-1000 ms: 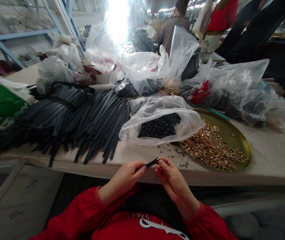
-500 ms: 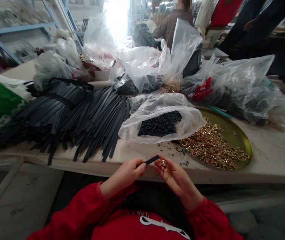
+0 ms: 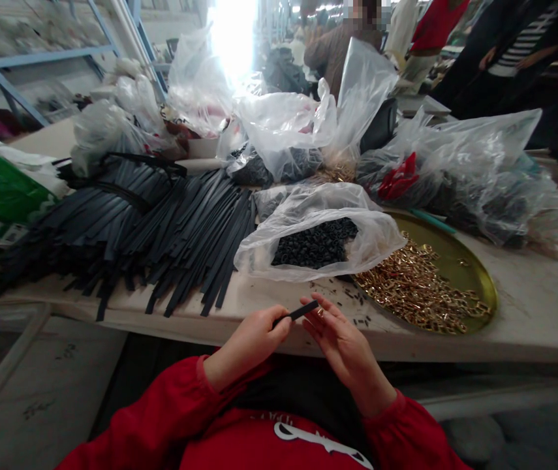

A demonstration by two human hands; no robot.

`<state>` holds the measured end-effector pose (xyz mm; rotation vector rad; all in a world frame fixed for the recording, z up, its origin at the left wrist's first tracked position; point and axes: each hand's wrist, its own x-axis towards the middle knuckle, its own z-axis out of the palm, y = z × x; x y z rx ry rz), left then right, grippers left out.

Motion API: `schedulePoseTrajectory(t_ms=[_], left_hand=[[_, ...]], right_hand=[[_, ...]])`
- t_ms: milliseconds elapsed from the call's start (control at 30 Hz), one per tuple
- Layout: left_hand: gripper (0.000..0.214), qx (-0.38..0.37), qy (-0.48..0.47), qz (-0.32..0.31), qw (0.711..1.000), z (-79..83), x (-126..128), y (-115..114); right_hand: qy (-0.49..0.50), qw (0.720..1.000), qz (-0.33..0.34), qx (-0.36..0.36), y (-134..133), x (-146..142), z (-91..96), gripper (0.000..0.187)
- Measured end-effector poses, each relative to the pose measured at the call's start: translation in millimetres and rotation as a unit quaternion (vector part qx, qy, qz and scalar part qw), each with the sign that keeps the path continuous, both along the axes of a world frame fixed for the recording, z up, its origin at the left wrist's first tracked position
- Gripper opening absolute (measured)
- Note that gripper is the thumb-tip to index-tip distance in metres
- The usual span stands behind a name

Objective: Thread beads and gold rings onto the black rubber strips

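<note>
Between thumb and fingers, my left hand [image 3: 262,333] pinches a black strap [image 3: 304,310], its free end pointing up and to the right. My right hand [image 3: 336,336] is at that end, palm turned up and fingers curled, with a small gold buckle [image 3: 320,312] at its fingertips. Beyond my hands lies an open plastic bag [image 3: 254,258] of small black loops [image 3: 312,243]. To its right a round gold tray [image 3: 479,281] bears a heap of gold buckles [image 3: 420,287]. Many more black straps [image 3: 195,241] are spread out on the left.
Clear plastic bags [image 3: 283,117] line the back of the table [image 3: 543,300], one with a red piece [image 3: 399,177] in it. A green and white sack [image 3: 4,176] stands at far left. Small black bits lie by the tray. Other people stand beyond the table.
The strap and both hands have shifted slightly right. The buckle at my right fingertips has turned and shows less of its face. The strap's end now lies closer over my right fingers.
</note>
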<state>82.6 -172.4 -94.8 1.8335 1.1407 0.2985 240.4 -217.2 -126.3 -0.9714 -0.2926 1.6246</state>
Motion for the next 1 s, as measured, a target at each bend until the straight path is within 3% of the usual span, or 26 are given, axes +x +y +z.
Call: schedulePoseTrajectory(t_ms=[133,267,400,633,833,900,1000], left_hand=[[0.026,-0.018,-0.012,0.014,1.0,-6.4,-8.0,-1.6],[0.027,0.021,-0.017,0.061,0.998,-1.5,-8.6,3.1],[0.025,0.036,-0.003,-0.007,0.999,8.0,1.1,4.0],[0.024,-0.013,-0.015,-0.07,0.997,8.5,8.5,0.1],[0.025,-0.078,-0.041,-0.081,0.993,8.4,0.4,0.2],[0.023,-0.078,-0.05,-0.084,0.992,7.5,0.7,0.4],[0.021,-0.039,-0.018,-0.028,0.999,3.1,4.2,0.5]], right_hand=[[0.04,0.999,-0.017,0.011,2.6,-1.8,2.9,0.034],[-0.107,0.993,0.025,0.031,-1.0,-3.5,1.9,0.03],[-0.244,0.956,0.137,0.085,-7.1,-5.2,-0.9,0.038],[-0.266,0.92,0.264,0.118,-13.4,-3.4,1.3,0.051],[-0.302,0.874,0.342,0.164,-11.2,7.0,5.2,0.035],[-0.277,0.886,0.333,0.163,-9.1,8.2,4.1,0.032],[-0.231,0.933,0.245,0.128,-5.1,5.1,-0.4,0.028]])
